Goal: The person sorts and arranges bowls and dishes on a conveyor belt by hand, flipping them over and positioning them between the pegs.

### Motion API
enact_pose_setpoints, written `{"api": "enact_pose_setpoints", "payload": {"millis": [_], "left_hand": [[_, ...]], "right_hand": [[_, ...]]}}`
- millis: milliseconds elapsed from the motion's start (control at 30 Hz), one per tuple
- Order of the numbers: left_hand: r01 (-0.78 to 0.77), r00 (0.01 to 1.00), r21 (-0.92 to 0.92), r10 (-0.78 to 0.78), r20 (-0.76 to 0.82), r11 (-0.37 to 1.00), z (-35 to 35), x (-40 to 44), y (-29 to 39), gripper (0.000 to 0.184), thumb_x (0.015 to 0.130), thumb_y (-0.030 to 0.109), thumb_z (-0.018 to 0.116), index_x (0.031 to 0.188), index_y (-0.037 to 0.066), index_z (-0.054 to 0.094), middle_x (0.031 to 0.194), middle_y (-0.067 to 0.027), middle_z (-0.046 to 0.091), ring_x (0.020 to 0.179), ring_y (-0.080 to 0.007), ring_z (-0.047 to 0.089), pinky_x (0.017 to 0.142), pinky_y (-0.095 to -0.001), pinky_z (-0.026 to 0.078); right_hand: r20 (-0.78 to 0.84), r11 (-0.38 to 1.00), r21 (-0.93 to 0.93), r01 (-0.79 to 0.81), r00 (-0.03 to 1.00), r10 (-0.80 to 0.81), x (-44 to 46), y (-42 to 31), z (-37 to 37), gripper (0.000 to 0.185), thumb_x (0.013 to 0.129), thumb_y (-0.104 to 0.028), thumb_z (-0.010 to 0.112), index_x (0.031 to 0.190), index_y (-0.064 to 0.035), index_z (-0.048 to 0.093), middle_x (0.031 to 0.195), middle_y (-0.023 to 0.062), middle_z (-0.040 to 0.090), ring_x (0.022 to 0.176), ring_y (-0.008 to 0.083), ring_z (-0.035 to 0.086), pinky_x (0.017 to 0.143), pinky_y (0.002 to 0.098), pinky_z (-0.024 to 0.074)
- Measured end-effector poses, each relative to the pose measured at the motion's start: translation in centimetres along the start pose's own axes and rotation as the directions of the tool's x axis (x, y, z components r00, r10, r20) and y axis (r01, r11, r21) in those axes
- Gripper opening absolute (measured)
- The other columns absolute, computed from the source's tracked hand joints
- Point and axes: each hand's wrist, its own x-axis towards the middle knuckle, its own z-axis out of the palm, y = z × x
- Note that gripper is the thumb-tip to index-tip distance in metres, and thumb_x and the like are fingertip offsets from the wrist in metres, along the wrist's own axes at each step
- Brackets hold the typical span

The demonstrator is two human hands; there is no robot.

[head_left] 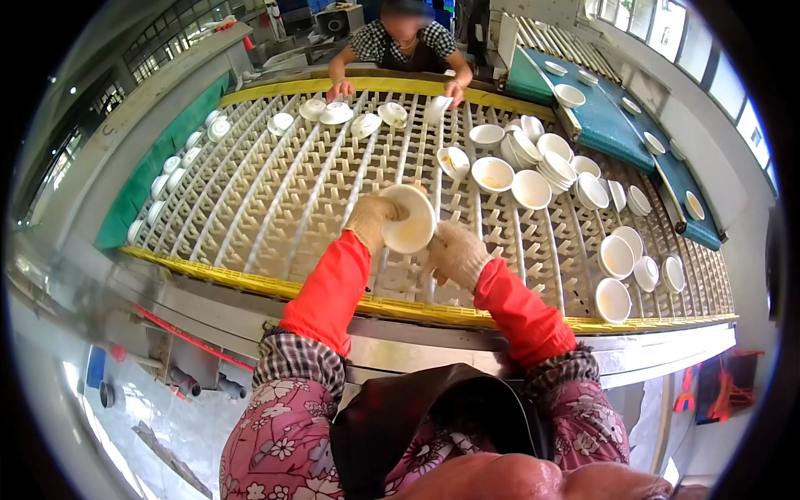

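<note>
Tilted over the rack's near middle is a white bowl (410, 225), its hollow side facing me. My left hand (372, 222), in a knit glove, grips the bowl by its left side, with the thumb over the rim. My right hand (460, 253), gloved too, has curled fingers at the bowl's lower right edge; part of that contact is hidden. Beneath both hands spreads the pegged conveyor rack (275, 221). Just beyond them lies a bowl with an orange-brown patch inside (453, 162), beside another marked bowl (492, 175).
A co-worker (404, 42) across the rack touches bowls with both hands. Stacked bowls (557, 171) crowd the right side; more bowls (617, 257) lie nearer. Upturned bowls (218, 128) line the left end. A green belt (612, 117) carries bowls at right. A yellow edge (400, 309) borders my side.
</note>
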Motion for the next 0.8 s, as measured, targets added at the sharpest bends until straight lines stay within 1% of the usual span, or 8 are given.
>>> {"api": "enact_pose_setpoints", "payload": {"millis": [133,233,267,367,433,567,700,800], "left_hand": [[0.043,0.957,0.161,-0.087,0.278,0.986,0.1,-0.9,0.7,0.043,0.098,0.002,0.077,0.140,-0.005,0.080,0.129,-0.0202,0.084,0.111,-0.0295,0.084,0.100,-0.0446,0.070],[0.125,0.956,0.495,-0.238,0.173,0.860,5.1,-5.2,5.0,0.048,0.095,0.004,0.082,0.143,-0.001,0.080,0.131,-0.0180,0.084,0.114,-0.0268,0.083,0.104,-0.0430,0.068],[0.049,0.946,0.600,-0.229,0.228,0.798,5.9,-5.4,4.4,0.053,0.092,0.007,0.084,0.145,0.002,0.080,0.131,-0.0178,0.085,0.117,-0.0266,0.082,0.107,-0.0412,0.065],[-0.462,0.833,0.882,-0.296,0.467,0.094,10.1,-7.0,4.5,0.070,0.091,0.024,0.079,0.157,0.002,0.071,0.126,-0.0260,0.083,0.117,-0.0406,0.081,0.106,-0.0488,0.062],[-0.470,0.842,0.882,-0.320,0.435,-0.037,12.1,-6.7,2.4,0.066,0.094,0.019,0.073,0.160,0.010,0.071,0.131,-0.0281,0.082,0.120,-0.0417,0.080,0.106,-0.0483,0.062],[-0.623,0.756,0.756,-0.093,0.648,0.201,10.7,-7.2,0.6,0.058,0.094,0.015,0.066,0.150,0.027,0.077,0.126,-0.0196,0.085,0.109,-0.0421,0.082,0.096,-0.0493,0.066],[-0.489,0.836,0.837,-0.141,0.530,0.246,6.6,-6.4,2.5,0.058,0.101,0.014,0.065,0.155,0.031,0.076,0.135,-0.0143,0.084,0.114,-0.0383,0.083,0.103,-0.0468,0.067],[-0.351,0.936,0.896,0.117,0.332,0.272,-2.5,-4.9,6.6,0.054,0.103,0.014,0.067,0.153,0.031,0.078,0.141,-0.0153,0.083,0.123,-0.0357,0.081,0.108,-0.0463,0.065]], "right_hand": [[0.001,0.979,-0.185,0.090,0.996,-0.091,0.7,2.3,-0.6,0.025,0.117,-0.019,0.059,0.130,-0.0007,0.070,0.094,0.0165,0.084,0.071,0.0234,0.083,0.059,0.0381,0.0682],[-0.188,0.942,0.262,-0.210,0.946,0.263,-0.5,2.0,-4.1,0.048,0.101,-0.006,0.075,0.149,-0.0019,0.071,0.123,0.0217,0.082,0.096,0.0321,0.084,0.076,0.0412,0.0694],[-0.252,0.910,0.414,-0.023,0.958,0.138,0.2,4.6,-5.3,0.048,0.100,0.001,0.071,0.148,0.0035,0.070,0.129,0.0271,0.079,0.099,0.0312,0.084,0.074,0.0408,0.0698],[-0.445,0.904,0.417,0.096,0.889,0.111,-4.3,1.7,-6.7,0.041,0.100,0.003,0.066,0.141,0.0064,0.072,0.126,0.0233,0.077,0.092,0.0290,0.081,0.075,0.0381,0.0705],[-0.531,0.848,0.484,0.214,0.843,0.091,-7.0,2.9,-7.7,0.032,0.118,-0.011,0.052,0.139,-0.0007,0.075,0.104,0.0152,0.078,0.076,0.0191,0.079,0.067,0.0317,0.0700],[-0.679,0.839,0.363,0.404,0.732,-0.059,-15.3,9.2,-13.4,0.036,0.113,-0.006,0.057,0.145,-0.0023,0.075,0.118,0.0137,0.080,0.087,0.0195,0.082,0.067,0.0299,0.0691],[-0.886,0.941,-0.332,-0.068,0.365,-0.286,-30.8,19.3,-24.6,0.035,0.111,-0.013,0.068,0.145,-0.0042,0.073,0.138,0.0150,0.079,0.111,0.0277,0.081,0.093,0.0402,0.0672],[-0.997,0.972,-0.071,-0.225,-0.003,-0.074,-46.6,31.7,-29.7,0.048,0.116,-0.018,0.063,0.161,-0.0092,0.053,0.150,0.0222,0.071,0.127,0.0344,0.074,0.108,0.0485,0.0615]]}}
